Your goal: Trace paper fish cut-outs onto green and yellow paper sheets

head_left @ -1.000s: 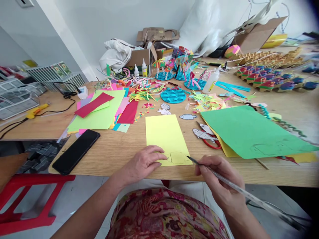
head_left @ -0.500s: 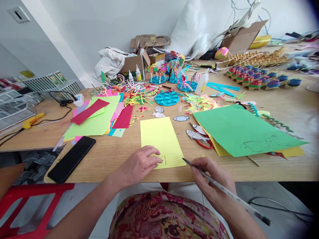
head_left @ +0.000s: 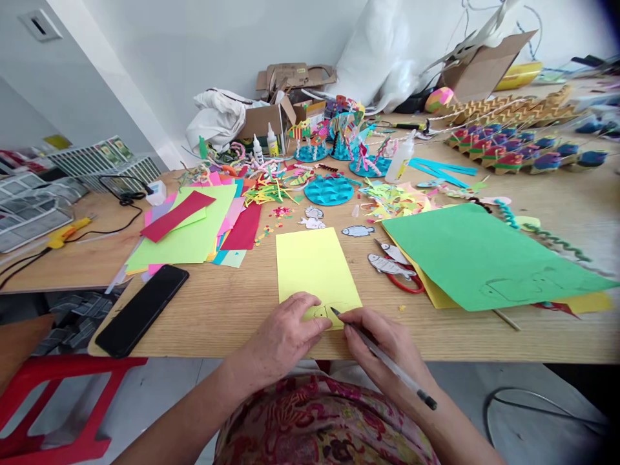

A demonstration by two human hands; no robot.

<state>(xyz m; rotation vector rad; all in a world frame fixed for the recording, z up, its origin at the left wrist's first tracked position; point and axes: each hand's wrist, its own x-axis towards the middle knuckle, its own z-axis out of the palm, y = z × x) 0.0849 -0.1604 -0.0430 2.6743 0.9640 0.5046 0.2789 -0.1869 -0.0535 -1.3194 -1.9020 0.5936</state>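
A pen (head_left: 387, 363) is pinched in my right hand (head_left: 382, 339), its tip on the lower part of a yellow sheet of paper (head_left: 310, 265). A fish outline drawn in dark line shows there, partly covered by my hands. My left hand (head_left: 290, 332) rests on the sheet's lower left, thumb and fingers apart, holding nothing. Beyond the sheet lie small paper fish cutouts (head_left: 358, 230). To its right, more fish cutouts (head_left: 391, 266) lie over red-handled scissors (head_left: 409, 285). A green sheet (head_left: 484, 252) bearing a faint pencil-like drawing covers some yellow paper.
A black phone (head_left: 143, 310) lies at the left front edge, below stacked coloured paper (head_left: 203, 226). Further back are a blue scalloped disc (head_left: 329, 190), paper scraps (head_left: 400, 199), a glue bottle (head_left: 401, 157) and painted egg-carton pieces (head_left: 508, 155). A red stool (head_left: 77, 368) stands lower left.
My right hand has moved the pen leftward, from the drawing's right end to near the fish's head. My left hand has shifted slightly right on the sheet.
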